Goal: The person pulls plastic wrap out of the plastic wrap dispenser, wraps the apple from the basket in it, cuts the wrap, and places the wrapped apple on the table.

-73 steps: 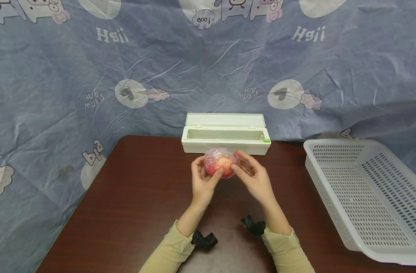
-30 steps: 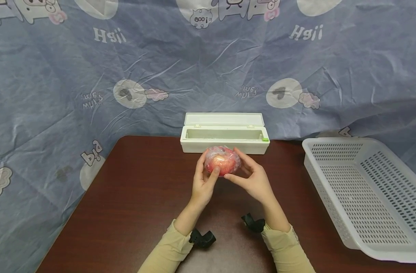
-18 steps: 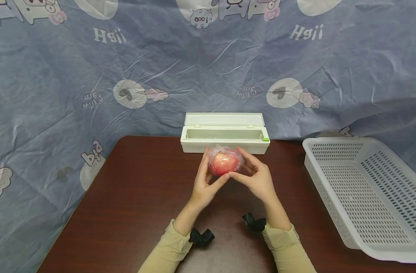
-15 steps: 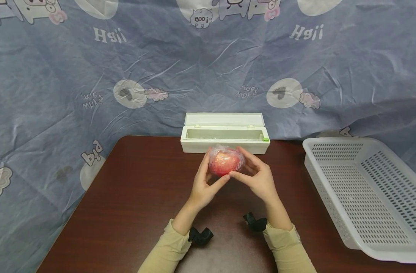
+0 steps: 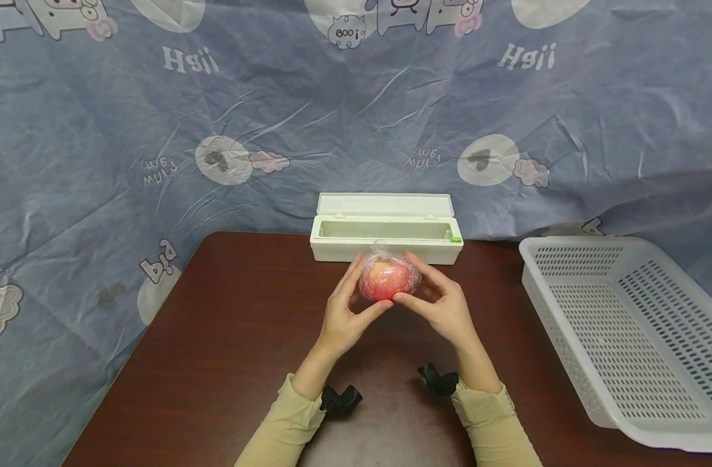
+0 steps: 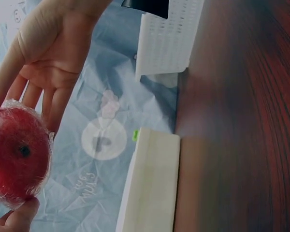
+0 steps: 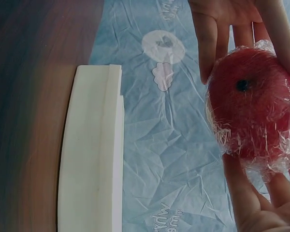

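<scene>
A red apple (image 5: 386, 280) wrapped in clear plastic film is held up over the table, between both hands. The left hand (image 5: 343, 318) grips its left side, thumb at the lower edge and fingers along the side. On the other side, the right hand (image 5: 443, 305) holds it the same way, the two thumb tips nearly meeting below. In the left wrist view the apple (image 6: 19, 154) shows its dark blossom or stem end, with wrinkled film around it. The right wrist view shows bunched film over the apple (image 7: 253, 104), fingers at its upper and lower edges.
Behind the hands stands a long white box (image 5: 385, 251) with its lid raised and a green piece at its right end. A white perforated basket (image 5: 557, 331) sits at the right of the brown table (image 5: 245, 337). A patterned blue cloth (image 5: 332, 117) hangs behind.
The wrapped apple has been turned in the hands and shifted slightly right. The left thumb, earlier across its front, now lies at the lower edge; a tuft of film stands at the top.
</scene>
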Demonstrator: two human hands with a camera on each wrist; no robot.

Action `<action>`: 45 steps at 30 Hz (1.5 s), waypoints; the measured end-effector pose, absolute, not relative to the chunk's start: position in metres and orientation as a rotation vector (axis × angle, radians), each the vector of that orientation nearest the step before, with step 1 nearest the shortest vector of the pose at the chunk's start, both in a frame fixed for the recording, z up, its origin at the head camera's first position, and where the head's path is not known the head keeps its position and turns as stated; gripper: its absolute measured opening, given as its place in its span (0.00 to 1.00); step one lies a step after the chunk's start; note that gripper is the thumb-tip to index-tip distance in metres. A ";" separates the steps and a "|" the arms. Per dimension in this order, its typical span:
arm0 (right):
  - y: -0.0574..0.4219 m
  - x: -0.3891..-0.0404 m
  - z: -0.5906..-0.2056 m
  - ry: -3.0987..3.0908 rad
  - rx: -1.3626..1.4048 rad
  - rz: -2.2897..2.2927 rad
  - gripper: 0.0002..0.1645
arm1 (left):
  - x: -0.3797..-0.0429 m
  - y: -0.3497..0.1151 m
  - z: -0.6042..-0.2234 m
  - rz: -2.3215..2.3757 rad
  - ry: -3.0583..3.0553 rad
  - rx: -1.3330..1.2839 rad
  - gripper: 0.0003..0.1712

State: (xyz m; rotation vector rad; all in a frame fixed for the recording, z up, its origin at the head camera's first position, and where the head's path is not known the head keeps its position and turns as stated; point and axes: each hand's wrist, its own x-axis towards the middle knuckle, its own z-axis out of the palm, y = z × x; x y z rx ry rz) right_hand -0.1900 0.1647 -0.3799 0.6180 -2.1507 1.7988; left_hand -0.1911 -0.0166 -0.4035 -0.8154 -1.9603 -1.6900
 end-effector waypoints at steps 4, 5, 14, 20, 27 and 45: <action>0.164 -0.191 -0.380 -2.148 0.645 1.776 0.36 | -0.192 -0.017 -0.404 -1.708 -1.946 -0.821 0.40; 0.164 -0.190 -0.381 -2.152 0.649 1.764 0.36 | -0.192 -0.017 -0.405 -1.709 -1.946 -0.821 0.40; 0.162 -0.190 -0.378 -2.161 0.718 1.690 0.36 | -0.193 -0.017 -0.403 -1.709 -1.917 -0.823 0.40; 0.171 -0.191 -0.380 -2.129 0.838 1.741 0.42 | -0.191 -0.017 -0.399 -1.695 -1.931 -0.843 0.45; 0.179 -0.205 -0.399 -2.076 0.852 1.812 0.48 | -0.189 -0.016 -0.398 -1.753 -1.931 -0.865 0.47; 0.170 -0.198 -0.392 -2.148 0.668 1.813 0.42 | -0.191 -0.023 -0.403 -1.908 -1.949 -0.702 0.32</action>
